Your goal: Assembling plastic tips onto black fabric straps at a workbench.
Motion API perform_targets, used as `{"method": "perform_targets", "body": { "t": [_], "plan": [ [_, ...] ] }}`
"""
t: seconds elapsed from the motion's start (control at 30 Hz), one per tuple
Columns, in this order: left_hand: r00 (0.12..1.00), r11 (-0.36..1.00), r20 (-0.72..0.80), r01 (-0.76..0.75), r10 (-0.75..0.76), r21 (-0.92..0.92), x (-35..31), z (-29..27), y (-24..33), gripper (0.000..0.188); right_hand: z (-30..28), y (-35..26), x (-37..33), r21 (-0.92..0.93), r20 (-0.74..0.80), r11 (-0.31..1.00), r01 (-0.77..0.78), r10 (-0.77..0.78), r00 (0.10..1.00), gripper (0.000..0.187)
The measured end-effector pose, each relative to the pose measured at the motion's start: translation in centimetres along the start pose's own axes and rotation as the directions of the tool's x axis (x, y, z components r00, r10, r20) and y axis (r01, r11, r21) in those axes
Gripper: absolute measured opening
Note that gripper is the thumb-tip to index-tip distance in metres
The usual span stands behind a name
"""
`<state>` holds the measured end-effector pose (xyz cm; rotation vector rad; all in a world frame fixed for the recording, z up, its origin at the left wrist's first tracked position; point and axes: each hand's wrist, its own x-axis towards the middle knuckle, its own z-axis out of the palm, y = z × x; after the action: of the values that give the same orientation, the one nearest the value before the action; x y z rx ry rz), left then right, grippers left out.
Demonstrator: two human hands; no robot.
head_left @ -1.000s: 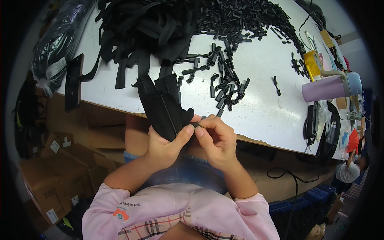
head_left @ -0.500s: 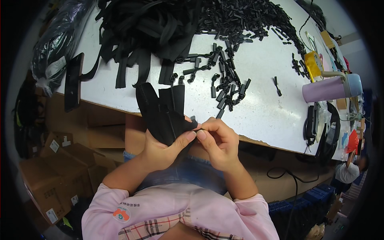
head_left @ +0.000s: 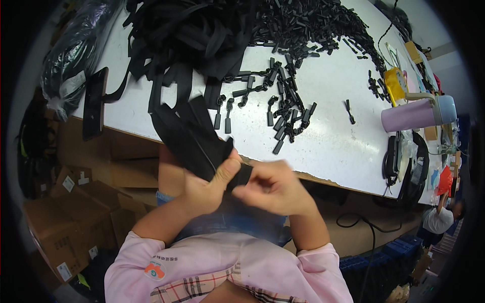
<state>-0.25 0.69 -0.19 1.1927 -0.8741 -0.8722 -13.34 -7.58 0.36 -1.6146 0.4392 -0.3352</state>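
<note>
Left hand grips the black zipper strip; right hand is blurred beside it.
The left hand (head_left: 204, 192) pinches the zipper strip (head_left: 184, 144) before the table's edge; the right hand (head_left: 275, 187), curled, has moved from the left thumb, and I cannot tell if it grips. The strip's upper ends now lean more left, so two zipper pulls (head_left: 228, 125) on the white table (head_left: 333, 156) show more fully, before the black tape pile (head_left: 202, 43).

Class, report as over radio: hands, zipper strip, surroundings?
Left hand: gripping black zipper strip. Right hand: beside strip, blurred, grip unclear. Zipper pulls scattered on table beyond.
</note>
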Motion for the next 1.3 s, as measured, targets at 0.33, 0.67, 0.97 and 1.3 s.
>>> {"method": "perform_targets", "body": {
  "t": [0.33, 0.67, 0.97, 1.3],
  "plan": [
    [0.949, 0.977, 0.231, 0.207, -0.215, 0.059, 0.0, -0.3, -0.5, 0.023, -0.3, -2.1, 1.3, -0.277, -0.415, 0.915, 0.293, -0.389, 0.823, 0.033],
    [0.913, 0.889, 0.284, 0.370, -0.293, -0.270, 0.0, -1.2, -1.1, 0.026, 1.5, -0.8, -0.6, 0.261, -0.386, 0.933, 0.247, -0.134, 0.913, 0.004],
    [0.982, 0.977, 0.100, 0.174, -0.163, -0.120, -0.7, 0.2, -0.4, 0.017, 1.5, 0.8, -0.8, -0.158, -0.406, 0.957, 0.242, -0.287, 0.868, 0.006],
    [0.991, 0.984, 0.072, 0.122, -0.114, -0.131, -1.0, 0.0, -1.4, 0.012, 0.6, 0.4, -0.3, -0.031, -0.377, 0.998, 0.063, -0.070, 0.924, 0.008]
  ]
}}
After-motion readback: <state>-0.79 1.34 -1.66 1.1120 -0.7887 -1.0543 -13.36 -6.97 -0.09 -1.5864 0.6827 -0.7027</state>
